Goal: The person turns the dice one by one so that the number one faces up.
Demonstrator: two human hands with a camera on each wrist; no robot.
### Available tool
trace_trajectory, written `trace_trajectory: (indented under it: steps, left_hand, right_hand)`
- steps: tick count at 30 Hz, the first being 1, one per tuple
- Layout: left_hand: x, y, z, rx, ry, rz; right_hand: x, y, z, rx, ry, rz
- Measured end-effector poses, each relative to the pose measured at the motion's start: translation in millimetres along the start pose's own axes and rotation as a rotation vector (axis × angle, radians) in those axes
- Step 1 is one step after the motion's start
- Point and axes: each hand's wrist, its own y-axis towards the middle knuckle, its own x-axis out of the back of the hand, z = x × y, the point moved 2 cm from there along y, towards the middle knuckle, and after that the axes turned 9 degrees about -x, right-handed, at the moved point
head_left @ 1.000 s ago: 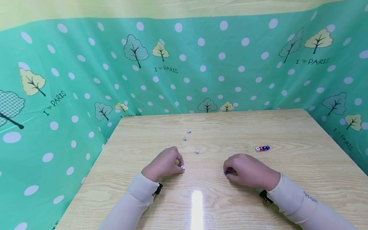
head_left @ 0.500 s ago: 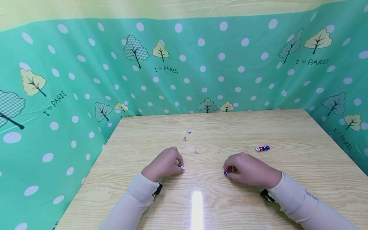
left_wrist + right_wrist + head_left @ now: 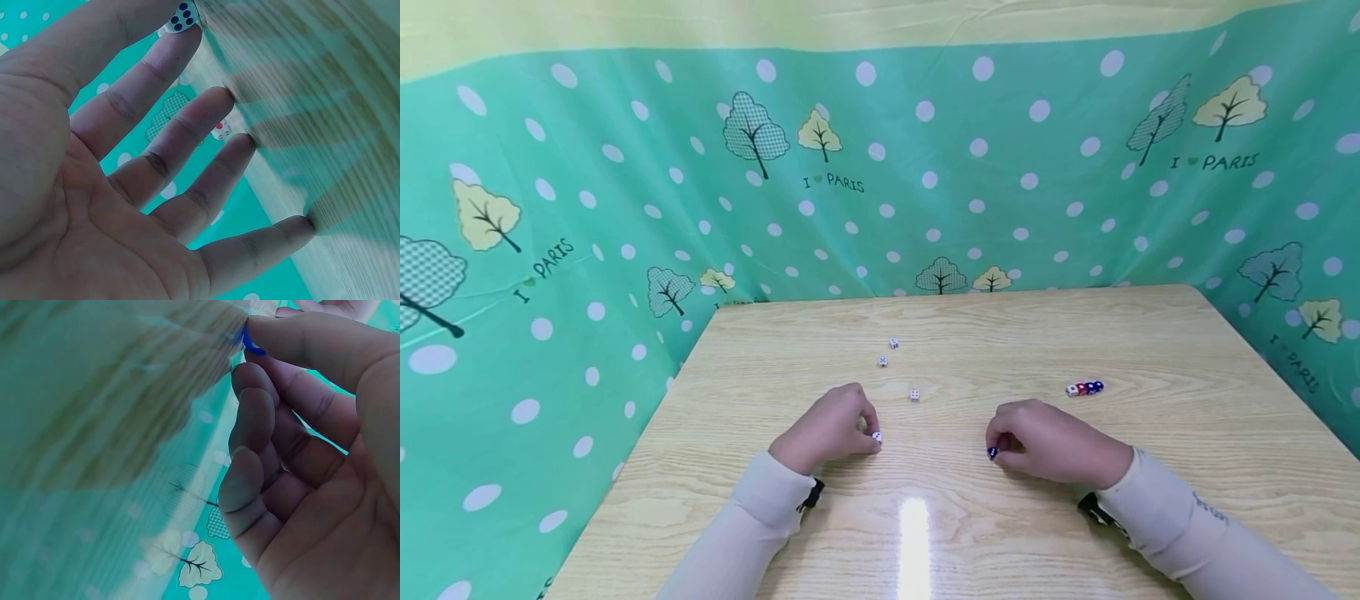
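Left of centre, my left hand (image 3: 833, 427) pinches a white die (image 3: 877, 437) between thumb and index finger at the tabletop. Its face with several dark pips shows in the left wrist view, where the other fingers spread with their tips at the wood. My right hand (image 3: 1047, 442) holds a blue die (image 3: 992, 453) between thumb and index finger, low over the table to the right. In the right wrist view only a blue sliver of that die (image 3: 252, 344) shows, and the remaining fingers curl in toward the palm.
Three loose white dice lie beyond my left hand: a near one (image 3: 914, 396), a middle one (image 3: 883, 362) and a far one (image 3: 893, 343). A row of white, red and blue dice (image 3: 1085, 388) sits behind my right hand. Dotted green cloth (image 3: 955, 200) surrounds the wooden table (image 3: 760, 350).
The blue die has turned slightly in my right fingers, and that hand has shifted a touch. My left hand and the other dice stay where they were.
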Motion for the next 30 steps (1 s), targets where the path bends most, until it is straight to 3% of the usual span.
trace_trajectory:
  steps: [8,19,30]
  left_hand:
    - [0.0,-0.6,0.1,-0.004,-0.008,-0.006]
    - [1.2,-0.9,-1.5,0.008,-0.010,-0.004]
    - [0.7,-0.5,-1.1,0.014,-0.011,0.001]
  right_hand:
    - [-3.0,0,0,0.018,-0.035,-0.026]
    - [-2.7,-4,12,0.150,-0.158,-0.098]
    - [-5.0,-4,16,0.179,-0.225,-0.146]
